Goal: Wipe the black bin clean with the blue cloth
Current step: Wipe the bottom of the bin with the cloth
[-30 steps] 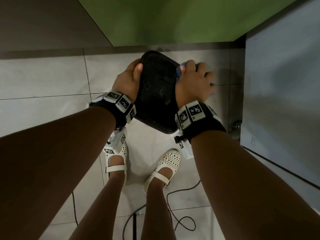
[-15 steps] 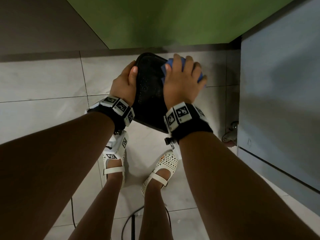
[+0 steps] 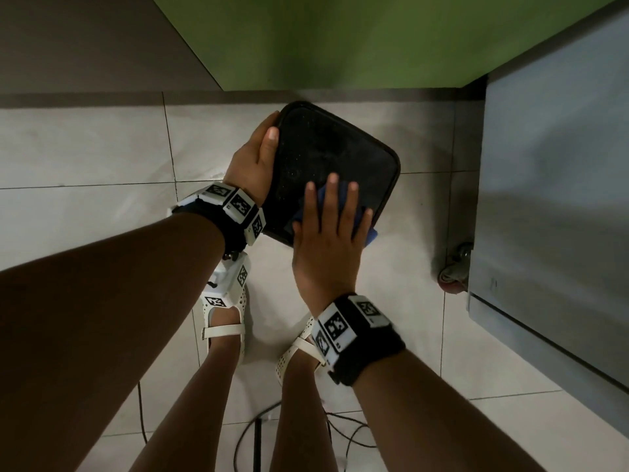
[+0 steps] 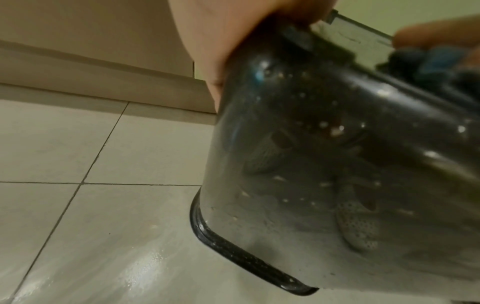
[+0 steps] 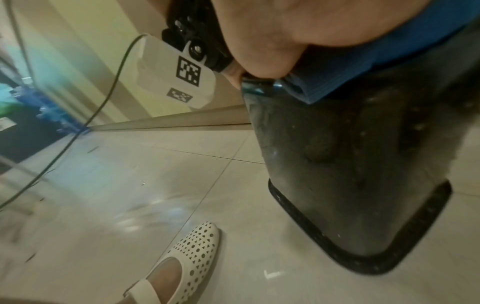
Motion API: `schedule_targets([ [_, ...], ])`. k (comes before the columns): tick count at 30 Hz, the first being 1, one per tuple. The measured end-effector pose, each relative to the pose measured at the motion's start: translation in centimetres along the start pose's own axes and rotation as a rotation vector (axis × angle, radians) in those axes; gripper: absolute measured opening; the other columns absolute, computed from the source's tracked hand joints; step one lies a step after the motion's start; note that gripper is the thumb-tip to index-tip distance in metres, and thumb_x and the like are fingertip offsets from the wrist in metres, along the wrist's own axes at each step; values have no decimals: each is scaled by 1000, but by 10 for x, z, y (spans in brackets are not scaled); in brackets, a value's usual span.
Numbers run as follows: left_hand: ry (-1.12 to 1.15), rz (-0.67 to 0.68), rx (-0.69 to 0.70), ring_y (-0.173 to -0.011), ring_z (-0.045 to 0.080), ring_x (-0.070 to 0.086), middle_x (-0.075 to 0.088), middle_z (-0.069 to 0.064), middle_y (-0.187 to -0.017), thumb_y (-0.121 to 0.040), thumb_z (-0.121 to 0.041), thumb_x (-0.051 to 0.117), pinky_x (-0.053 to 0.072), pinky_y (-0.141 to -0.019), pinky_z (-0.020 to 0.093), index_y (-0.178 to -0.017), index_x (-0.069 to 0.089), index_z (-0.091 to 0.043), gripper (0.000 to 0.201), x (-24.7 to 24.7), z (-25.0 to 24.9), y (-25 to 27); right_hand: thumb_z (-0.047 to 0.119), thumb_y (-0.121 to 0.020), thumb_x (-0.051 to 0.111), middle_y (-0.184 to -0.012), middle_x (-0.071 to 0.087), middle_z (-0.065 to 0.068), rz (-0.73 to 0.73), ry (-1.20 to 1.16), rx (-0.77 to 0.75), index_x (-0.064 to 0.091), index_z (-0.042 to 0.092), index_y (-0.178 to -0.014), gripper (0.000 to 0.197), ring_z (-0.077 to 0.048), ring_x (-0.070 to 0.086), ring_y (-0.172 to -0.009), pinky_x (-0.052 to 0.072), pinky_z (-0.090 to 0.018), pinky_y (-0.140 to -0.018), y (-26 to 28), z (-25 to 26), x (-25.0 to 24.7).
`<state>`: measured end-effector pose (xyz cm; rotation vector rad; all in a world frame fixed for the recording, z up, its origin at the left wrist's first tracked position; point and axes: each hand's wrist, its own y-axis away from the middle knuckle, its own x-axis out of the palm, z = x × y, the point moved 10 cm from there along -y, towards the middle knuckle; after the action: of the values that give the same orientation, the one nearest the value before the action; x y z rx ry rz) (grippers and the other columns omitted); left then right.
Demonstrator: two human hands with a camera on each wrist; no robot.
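The black bin (image 3: 333, 155) stands upside down on the tiled floor, tilted, with its flat base facing up and its rim (image 5: 363, 261) near the tiles. My left hand (image 3: 255, 165) grips the bin's left edge, thumb lying over the top. My right hand (image 3: 326, 226) lies flat with straight fingers on the blue cloth (image 3: 371, 235), pressing it onto the near right corner of the base. In the right wrist view the cloth (image 5: 363, 53) is folded over the bin's (image 5: 350, 164) edge under the palm. The bin wall (image 4: 337, 164) shows pale specks and droplets.
A grey cabinet (image 3: 551, 199) on a castor (image 3: 454, 277) stands close on the right. A green wall (image 3: 323, 39) is just behind the bin. My feet in white perforated shoes (image 3: 226, 321) stand near the bin, and black cables (image 3: 252, 434) lie behind them.
My right hand has slid the cloth from the bin's far right edge back to its near right corner, fingers now flat. The left hand keeps its grip.
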<state>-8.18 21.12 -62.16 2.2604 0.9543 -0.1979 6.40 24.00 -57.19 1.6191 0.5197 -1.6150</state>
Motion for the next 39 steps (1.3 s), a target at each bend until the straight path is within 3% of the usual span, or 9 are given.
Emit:
schedule_targets([
  [5,-33,-3,43,-125,19,47,51,7,-136,-96,-37,24,33,-104,24,-138,37,-25,45,-2,0,0,39,-91,31,-151,32,-9,50,40,-203,33,20,-143,55,-33,25,-140,21,-57,-109,-44,22,-5],
  [8,-41,-18,55,-123,19,49,53,7,-134,-97,-37,25,37,-102,25,-138,37,-25,44,-4,-1,1,39,-95,33,-152,31,-9,-39,50,-170,35,21,-143,52,-33,26,-140,20,-59,-109,-84,5,-21],
  [13,-39,-34,31,-121,18,50,55,4,-133,-96,-43,26,39,-103,30,-137,39,-29,45,-6,1,2,42,-100,26,-158,7,-8,-12,-30,245,12,28,-149,54,-30,3,-145,3,-57,-113,-94,-52,-24],
  [18,-53,-51,39,-121,17,51,56,3,-131,-94,-43,27,37,-99,22,-135,42,-28,46,-6,0,1,37,-99,25,-156,16,-12,-97,-58,569,21,21,-148,52,-33,13,-143,13,-58,-111,-48,-63,-18],
  [22,-47,-59,34,-117,18,54,59,4,-128,-92,-45,26,41,-98,24,-134,43,-30,47,-6,0,-1,38,-95,27,-150,32,-14,-98,-1,433,33,18,-144,53,-35,29,-138,25,-57,-108,-24,-24,-8],
  [28,18,-53,12,-116,16,55,59,6,-128,-94,-42,29,43,-99,26,-134,43,-30,45,-6,3,1,40,-94,34,-148,37,-8,-123,14,95,36,22,-142,51,-31,33,-137,26,-56,-107,-52,19,-10],
  [31,-46,-73,26,-118,16,54,59,6,-129,-95,-40,31,41,-97,20,-134,43,-28,43,-8,1,0,38,-93,42,-145,42,-9,-164,-23,116,45,23,-138,47,-32,37,-135,30,-57,-104,-82,8,-24],
  [36,-133,-112,15,-112,18,59,63,4,-124,-94,-46,30,47,-93,25,-133,43,-35,43,-13,0,2,42,-100,25,-158,9,-4,44,-34,161,13,34,-148,50,-33,8,-144,9,-61,-110,-108,-17,-20],
  [39,-160,-126,3,-110,19,60,64,2,-122,-93,-46,30,47,-93,26,-132,44,-37,42,-14,0,4,42,-100,23,-157,11,-5,72,-73,261,12,34,-148,50,-32,10,-143,13,-58,-110,-109,-38,-22],
])
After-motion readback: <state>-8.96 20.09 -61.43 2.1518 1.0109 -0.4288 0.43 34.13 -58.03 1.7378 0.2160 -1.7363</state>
